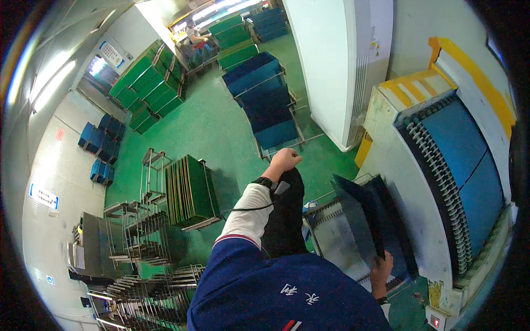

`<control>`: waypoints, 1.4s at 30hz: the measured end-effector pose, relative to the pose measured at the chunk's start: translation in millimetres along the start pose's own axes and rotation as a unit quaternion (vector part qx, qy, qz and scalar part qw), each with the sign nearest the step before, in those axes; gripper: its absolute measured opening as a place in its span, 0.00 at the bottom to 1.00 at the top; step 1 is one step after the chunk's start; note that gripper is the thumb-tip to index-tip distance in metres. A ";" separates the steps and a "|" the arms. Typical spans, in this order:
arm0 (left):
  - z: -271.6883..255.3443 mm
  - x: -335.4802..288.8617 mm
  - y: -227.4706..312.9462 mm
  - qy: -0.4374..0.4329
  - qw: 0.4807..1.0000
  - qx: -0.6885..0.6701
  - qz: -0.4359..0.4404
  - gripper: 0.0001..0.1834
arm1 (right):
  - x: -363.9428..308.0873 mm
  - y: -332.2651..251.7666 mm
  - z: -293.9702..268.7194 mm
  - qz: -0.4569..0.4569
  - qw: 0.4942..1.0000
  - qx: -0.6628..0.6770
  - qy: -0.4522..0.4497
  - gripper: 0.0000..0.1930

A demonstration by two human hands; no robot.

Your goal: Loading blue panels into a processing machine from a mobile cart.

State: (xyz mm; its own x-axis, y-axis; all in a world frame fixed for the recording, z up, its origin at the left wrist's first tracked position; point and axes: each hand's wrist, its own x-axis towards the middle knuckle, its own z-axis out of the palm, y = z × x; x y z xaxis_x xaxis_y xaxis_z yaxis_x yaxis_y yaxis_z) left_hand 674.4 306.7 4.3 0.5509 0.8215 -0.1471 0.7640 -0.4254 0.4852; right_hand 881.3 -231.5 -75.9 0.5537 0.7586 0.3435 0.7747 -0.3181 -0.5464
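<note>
My right hand is closed on the lower edge of a thin dark board, which stands tilted. Behind it more dark blue boards lean in a rack beside the machine. Held out over my leg, my left hand is curled closed, and I see nothing in it. A dark band with a thin cord circles that wrist.
On the right, a machine has a wheeled conveyor carrying blue panels. Racks of blue boards stand ahead, beside a tall white cabinet. Green boards and metal racks occupy the left. A person is far off.
</note>
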 end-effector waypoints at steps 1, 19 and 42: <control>0.5 1.4 -2.2 -0.002 1.000 0.005 0.004 0.21 | 6.9 -4.3 -3.6 -0.001 1.000 -0.001 -0.005 0.13; 15.6 31.2 20.9 -0.040 0.998 0.041 -0.007 0.19 | -46.8 -9.0 40.5 0.129 0.991 0.021 -0.001 0.11; 26.1 61.0 24.6 -0.059 0.994 0.088 -0.010 0.18 | -30.9 -18.5 26.4 0.061 0.998 0.008 0.000 0.09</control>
State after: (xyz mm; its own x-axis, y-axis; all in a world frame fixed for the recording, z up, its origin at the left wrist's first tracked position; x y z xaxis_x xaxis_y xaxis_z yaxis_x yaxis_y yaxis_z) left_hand 735.5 336.4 -15.3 0.5627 0.7847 -0.2599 0.8164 -0.4782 0.3238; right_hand 841.8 -234.1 -96.5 0.6443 0.7141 0.2736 0.6961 -0.3996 -0.5965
